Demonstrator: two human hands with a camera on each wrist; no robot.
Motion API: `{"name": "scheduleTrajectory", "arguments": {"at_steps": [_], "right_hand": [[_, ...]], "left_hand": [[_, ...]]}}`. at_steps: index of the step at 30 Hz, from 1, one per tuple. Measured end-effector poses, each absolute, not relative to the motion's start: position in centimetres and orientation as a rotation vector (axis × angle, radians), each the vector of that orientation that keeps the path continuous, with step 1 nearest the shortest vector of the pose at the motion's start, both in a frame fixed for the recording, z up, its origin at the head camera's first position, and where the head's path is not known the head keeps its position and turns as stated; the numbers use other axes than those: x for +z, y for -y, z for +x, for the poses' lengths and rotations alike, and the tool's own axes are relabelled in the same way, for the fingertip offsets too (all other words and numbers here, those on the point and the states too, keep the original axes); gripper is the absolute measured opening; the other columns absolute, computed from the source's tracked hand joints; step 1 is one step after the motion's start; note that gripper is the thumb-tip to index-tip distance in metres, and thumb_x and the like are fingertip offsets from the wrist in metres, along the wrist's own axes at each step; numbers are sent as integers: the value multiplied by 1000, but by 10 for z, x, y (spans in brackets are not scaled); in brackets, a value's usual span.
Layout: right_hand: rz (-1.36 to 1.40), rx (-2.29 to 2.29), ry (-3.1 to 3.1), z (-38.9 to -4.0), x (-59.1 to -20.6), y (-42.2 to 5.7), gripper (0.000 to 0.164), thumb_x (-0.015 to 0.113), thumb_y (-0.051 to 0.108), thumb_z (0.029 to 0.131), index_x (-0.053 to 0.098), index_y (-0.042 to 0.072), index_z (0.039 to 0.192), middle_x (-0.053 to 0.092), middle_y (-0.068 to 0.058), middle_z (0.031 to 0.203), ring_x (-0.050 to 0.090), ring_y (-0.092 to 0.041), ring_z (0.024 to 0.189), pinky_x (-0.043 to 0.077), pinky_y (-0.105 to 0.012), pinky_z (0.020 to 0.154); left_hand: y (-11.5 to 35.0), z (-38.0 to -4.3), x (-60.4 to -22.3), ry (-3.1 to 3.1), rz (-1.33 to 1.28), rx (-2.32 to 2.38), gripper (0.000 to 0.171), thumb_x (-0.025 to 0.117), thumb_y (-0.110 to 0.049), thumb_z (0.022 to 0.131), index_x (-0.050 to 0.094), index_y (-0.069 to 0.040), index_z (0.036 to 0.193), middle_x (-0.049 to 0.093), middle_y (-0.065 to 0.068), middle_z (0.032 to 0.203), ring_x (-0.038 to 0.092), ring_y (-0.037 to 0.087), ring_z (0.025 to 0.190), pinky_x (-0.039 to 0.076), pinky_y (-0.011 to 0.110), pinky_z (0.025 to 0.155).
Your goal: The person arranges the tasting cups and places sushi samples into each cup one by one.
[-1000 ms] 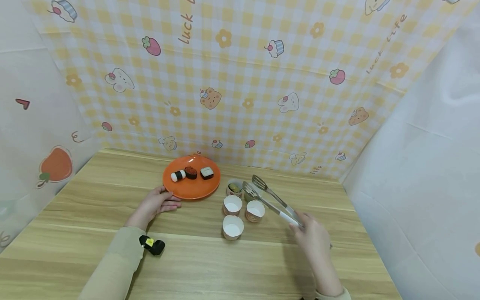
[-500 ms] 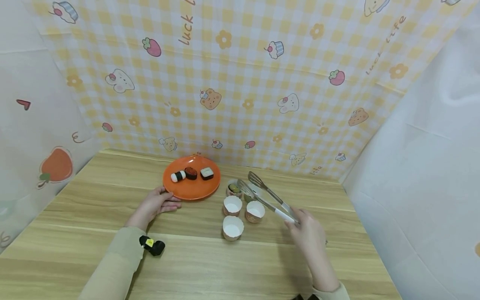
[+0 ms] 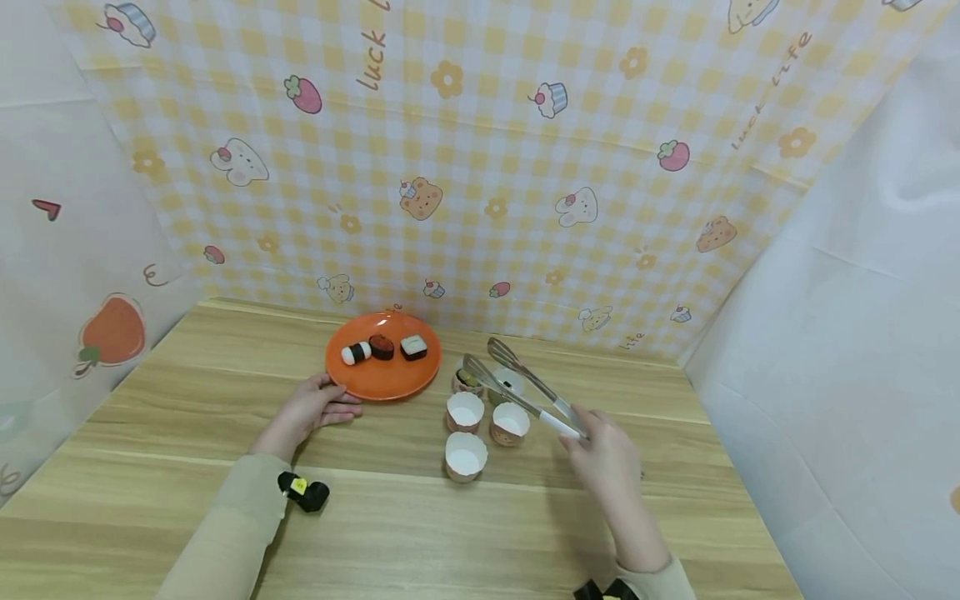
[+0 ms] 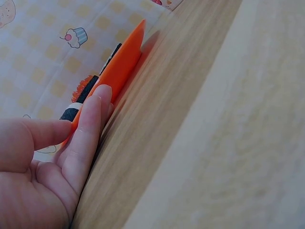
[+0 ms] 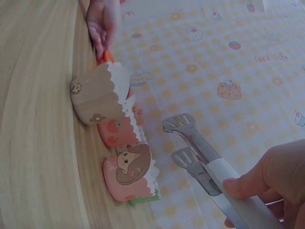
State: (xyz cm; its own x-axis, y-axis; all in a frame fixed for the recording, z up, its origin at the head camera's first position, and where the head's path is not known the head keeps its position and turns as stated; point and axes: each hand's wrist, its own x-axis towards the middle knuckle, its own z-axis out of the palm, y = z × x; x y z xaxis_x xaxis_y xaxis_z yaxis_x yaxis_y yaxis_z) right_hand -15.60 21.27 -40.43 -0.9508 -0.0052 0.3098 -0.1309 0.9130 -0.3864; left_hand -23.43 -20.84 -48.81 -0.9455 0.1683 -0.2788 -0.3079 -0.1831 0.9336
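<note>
My left hand [image 3: 311, 408] pinches the near left rim of an orange plate [image 3: 384, 386], thumb above and fingers beneath in the left wrist view. Three sushi pieces lie on it: a white roll with a black band [image 3: 356, 353], an orange-topped one [image 3: 382, 347] and a white-topped square one [image 3: 413, 347]. Metal tongs [image 5: 226, 176] with white grips are held in my right hand [image 3: 603, 454]. Their tips stand apart above two back paper cups; the left cup [image 3: 467, 387] has a greenish-yellow piece inside, the right cup [image 3: 510, 380] a white piece with a dark spot.
In front of the filled cups stand three empty paper baking cups: one at left [image 3: 465, 410], one at right [image 3: 511, 423], one nearest [image 3: 466, 457]. A yellow checked cloth [image 3: 480, 167] rises behind the wooden table [image 3: 375, 542].
The tongs in my right hand have moved left and slightly back over the two filled cups. More of the right back cup's inside shows. My left hand and the plate have stayed put.
</note>
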Motion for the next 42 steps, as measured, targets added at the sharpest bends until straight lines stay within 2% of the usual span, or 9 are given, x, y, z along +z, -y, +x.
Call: {"name": "scheduleTrajectory", "arguments": {"at_steps": [9,28,35,42], "right_hand": [[131,607,2767,-162,-400,-205,48,81,18,77,66,3,121,67,-13,108,65,-32,91,54,-47,73],[192,603,2751,-178,-400,-180,47,81,18,76,67,4,118,68,-15,106,65,-31,88,53,-46,72],[223,617,2766,-182,-401,-169,47,81,18,76,67,3,118,67,-17,109,65,-34,93,54,-48,73],[235,645,2781,-185,-402,-158,46,80,16,76,66,2,118,66,-16,110,65,-33,93,55,-44,69]], "left_hand": [[208,-236,-489,-1783,-166,2192,40,36,-6,104,22,12,137,68,14,91,70,23,79,58,33,73],[209,-237,-490,-1787,-179,2188,34,35,-6,104,26,11,132,68,14,91,70,23,79,58,33,73],[209,-237,-491,-1788,-181,2184,36,35,-7,104,25,11,134,68,14,91,70,23,79,58,33,73],[209,-236,-490,-1770,-185,2193,38,35,-7,104,24,12,136,67,15,91,70,24,79,58,34,73]]}}
